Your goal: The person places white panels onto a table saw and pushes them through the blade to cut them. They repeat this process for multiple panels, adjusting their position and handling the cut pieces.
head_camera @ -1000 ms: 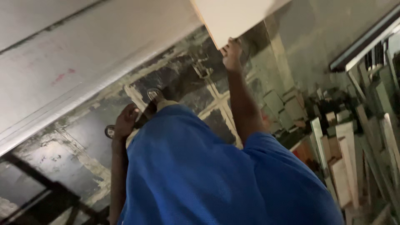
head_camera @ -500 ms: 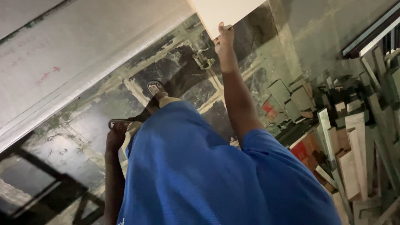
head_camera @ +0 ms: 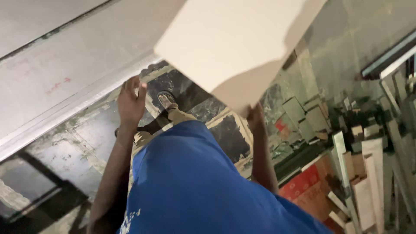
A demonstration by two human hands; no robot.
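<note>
- Patchy dark floor, streaked with pale residue, fills the lower left of the view, and a long grey slab runs from 9 o'clock up toward 12 o'clock.
- Offcuts of pale timber and board are stacked at 3 to 4 o'clock, with a red carton just beside them (a cluttered corner, best kept away from).
- A pale cream board is held up at 12 to 1 o'clock, tilted, its lower corner pointing down toward the blue shirt.
- The right hand is closed on the board's lower corner; the fingers are mostly hidden behind the edge, so how far they wrap cannot be told.
- The left hand is seen at 10 o'clock, fingers spread and loose, apart from the board and gripping nothing.
- A sandalled foot is planted on the floor just below the board's shadow.
- As a judgement: a board this wide is poorly controlled from one corner, so the free hand is best brought to the opposite edge, at about 11 o'clock.
- The sheet is best kept level and clear of the slab's edge while it is carried, since a swinging corner could strike it.
- Footing should be checked before each step, as the board hides part of the floor ahead.
</note>
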